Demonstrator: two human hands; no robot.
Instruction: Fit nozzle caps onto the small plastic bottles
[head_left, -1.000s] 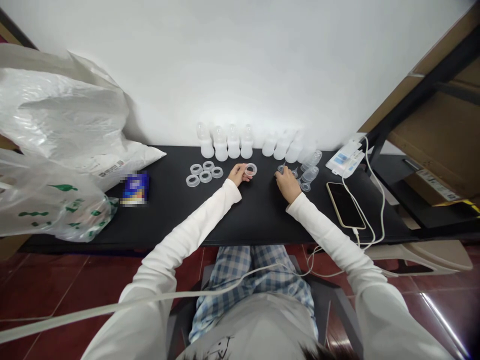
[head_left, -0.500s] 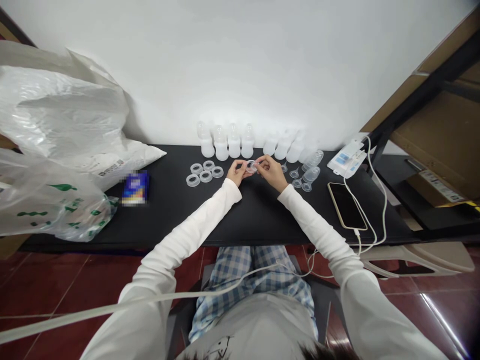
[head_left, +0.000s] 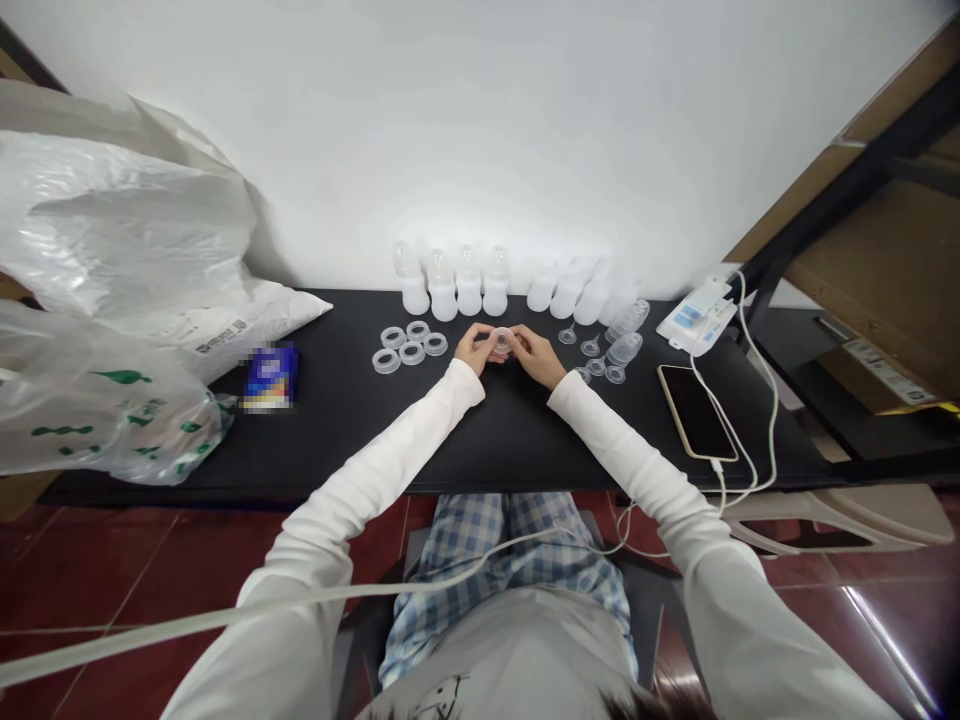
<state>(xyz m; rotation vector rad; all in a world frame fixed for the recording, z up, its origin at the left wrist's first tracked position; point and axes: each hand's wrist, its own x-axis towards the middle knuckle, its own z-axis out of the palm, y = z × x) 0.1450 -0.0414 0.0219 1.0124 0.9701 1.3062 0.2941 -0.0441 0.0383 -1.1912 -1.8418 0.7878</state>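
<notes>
Left hand [head_left: 477, 348] and right hand [head_left: 535, 357] pinch clear ring [head_left: 502, 339] from both sides, fingers closed on it, above black table [head_left: 510, 440], beside loose rings [head_left: 412, 352]. Step looks like fingertip work on ring; calls for steady, even pressure. Bag label [head_left: 221, 337] unreadable; blue packet [head_left: 270, 378] blurred.

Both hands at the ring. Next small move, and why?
I'd hold the ring in the left hand and press around its opening with the right hand's fingers. Both hands already pinch it, and whether a teat is seated inside is too small to tell. Loose teats lie beyond the right hand.
</notes>
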